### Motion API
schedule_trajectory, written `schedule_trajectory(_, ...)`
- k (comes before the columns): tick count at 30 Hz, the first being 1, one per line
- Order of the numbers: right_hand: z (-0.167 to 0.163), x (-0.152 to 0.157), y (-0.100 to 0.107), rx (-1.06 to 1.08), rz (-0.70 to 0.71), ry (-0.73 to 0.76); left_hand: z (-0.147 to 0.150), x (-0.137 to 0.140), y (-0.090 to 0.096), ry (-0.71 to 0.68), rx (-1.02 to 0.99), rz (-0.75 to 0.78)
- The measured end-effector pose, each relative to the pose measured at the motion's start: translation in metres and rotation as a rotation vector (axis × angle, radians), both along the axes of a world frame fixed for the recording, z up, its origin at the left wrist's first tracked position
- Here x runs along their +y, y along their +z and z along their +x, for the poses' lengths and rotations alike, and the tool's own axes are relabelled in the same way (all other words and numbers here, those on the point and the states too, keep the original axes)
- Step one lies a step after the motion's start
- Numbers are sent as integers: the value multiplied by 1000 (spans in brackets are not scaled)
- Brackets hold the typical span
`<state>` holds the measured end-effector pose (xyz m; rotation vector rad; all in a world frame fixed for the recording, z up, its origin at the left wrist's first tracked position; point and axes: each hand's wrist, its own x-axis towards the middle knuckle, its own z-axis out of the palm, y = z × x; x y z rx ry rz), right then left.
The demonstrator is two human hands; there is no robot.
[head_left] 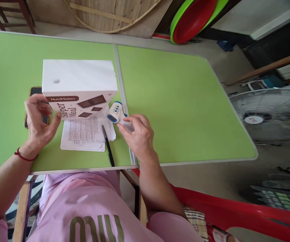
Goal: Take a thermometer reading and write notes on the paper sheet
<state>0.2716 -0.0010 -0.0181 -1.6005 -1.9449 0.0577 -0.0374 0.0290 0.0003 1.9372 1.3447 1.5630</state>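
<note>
A white carton (78, 80) printed "NutriMotion Super Meal" stands on the green folding table (185, 101). My left hand (39, 122) hovers by the carton's left front corner, fingers apart, thumb touching the box. My right hand (137, 134) grips the handle of a white and blue infrared thermometer (116, 113) that lies just right of the carton. A printed paper sheet (86, 134) sits in front of the carton, and a black pen (108, 146) rests along its right edge.
A dark phone (34, 92) lies partly hidden behind my left hand and the carton. Off the table's right side stands a floor fan (268, 114). Red and green basins (195, 18) lean at the back. A red chair (235, 211) is at lower right.
</note>
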Motion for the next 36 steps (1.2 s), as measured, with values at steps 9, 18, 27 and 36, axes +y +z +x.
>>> schedule_trajectory(9, -28, -30, 0, 28, -103, 219, 32, -26, 4, -556, 641, 249)
schedule_trajectory(18, -6, -23, 8, 480, -236, 378, 38, -32, -9, -648, 797, 207)
schedule_trajectory(27, -30, -21, 1, 726, -300, 425, 42, -32, -8, -617, 860, 197)
schedule_trajectory(36, -39, -24, -8, 525, -235, 249, 44, -32, -5, -600, 902, 200)
